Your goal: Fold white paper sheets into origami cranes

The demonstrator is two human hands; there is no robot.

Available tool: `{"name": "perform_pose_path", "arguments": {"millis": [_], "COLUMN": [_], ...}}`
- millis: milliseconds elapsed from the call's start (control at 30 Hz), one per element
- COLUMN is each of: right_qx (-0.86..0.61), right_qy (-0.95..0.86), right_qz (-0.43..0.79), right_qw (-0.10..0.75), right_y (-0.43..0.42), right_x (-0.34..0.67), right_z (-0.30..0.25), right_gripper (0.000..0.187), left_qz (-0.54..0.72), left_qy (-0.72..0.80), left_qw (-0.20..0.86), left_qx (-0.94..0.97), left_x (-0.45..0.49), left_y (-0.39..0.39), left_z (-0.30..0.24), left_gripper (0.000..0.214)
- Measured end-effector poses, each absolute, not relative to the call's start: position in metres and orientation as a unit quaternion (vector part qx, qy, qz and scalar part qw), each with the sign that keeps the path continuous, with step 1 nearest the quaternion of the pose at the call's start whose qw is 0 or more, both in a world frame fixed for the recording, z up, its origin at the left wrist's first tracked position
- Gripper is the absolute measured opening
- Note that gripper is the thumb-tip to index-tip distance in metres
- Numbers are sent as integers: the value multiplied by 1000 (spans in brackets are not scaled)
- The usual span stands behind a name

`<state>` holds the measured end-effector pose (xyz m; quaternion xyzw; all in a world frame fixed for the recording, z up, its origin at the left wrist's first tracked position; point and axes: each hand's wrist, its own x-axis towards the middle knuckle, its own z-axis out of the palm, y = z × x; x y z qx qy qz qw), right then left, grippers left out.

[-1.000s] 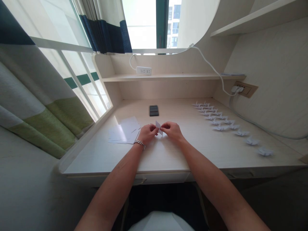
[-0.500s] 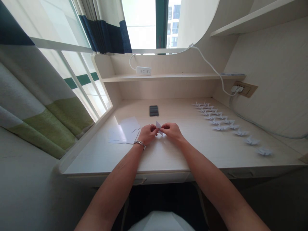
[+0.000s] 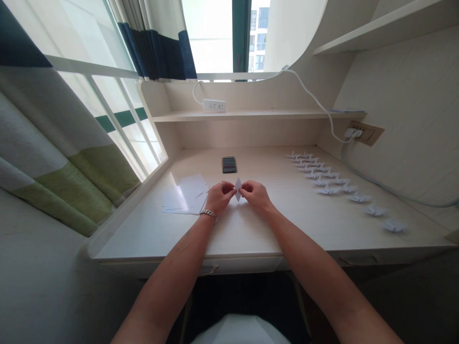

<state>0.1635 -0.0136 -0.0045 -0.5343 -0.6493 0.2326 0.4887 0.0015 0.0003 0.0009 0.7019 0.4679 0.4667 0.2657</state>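
Note:
A small white folded paper piece point(image 3: 238, 188) stands upright between my two hands above the middle of the pale wooden desk point(image 3: 251, 229). My left hand point(image 3: 219, 196), with a silver bracelet at the wrist, pinches the paper's left side. My right hand point(image 3: 254, 195) pinches its right side with fingers closed. Only the pointed top of the paper shows; the rest is hidden by my fingers.
A loose pile of white paper sheets point(image 3: 184, 197) lies left of my hands. A dark phone point(image 3: 229, 164) rests further back. Several folded paper cranes point(image 3: 328, 181) line the right side of the desk. A power strip point(image 3: 214, 105) sits on the shelf, and a white cable point(image 3: 376, 184) runs along the right wall.
The folded paper has turned more upright, its point now sticking straight up. Both hands have shifted slightly away from me and stay closed on it.

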Motion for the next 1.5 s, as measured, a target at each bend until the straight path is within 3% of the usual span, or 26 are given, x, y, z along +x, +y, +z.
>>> {"name": "perform_pose_path", "arguments": {"millis": [467, 933, 1500], "right_qx": [-530, -544, -488], "right_qy": [-664, -662, -641], "right_qz": [210, 191, 225], "right_qw": [483, 479, 547], "right_y": [-15, -18, -17], "right_x": [162, 159, 154], "right_z": [-5, -1, -6], "right_gripper": [11, 10, 20], "left_qz": [480, 421, 463], "left_qy": [464, 508, 476], "left_qw": [252, 175, 63], "left_qx": [701, 731, 745], "left_x": [2, 7, 14], "left_y": [1, -9, -8], "left_z": [0, 8, 0], "left_gripper": [15, 8, 12]}}
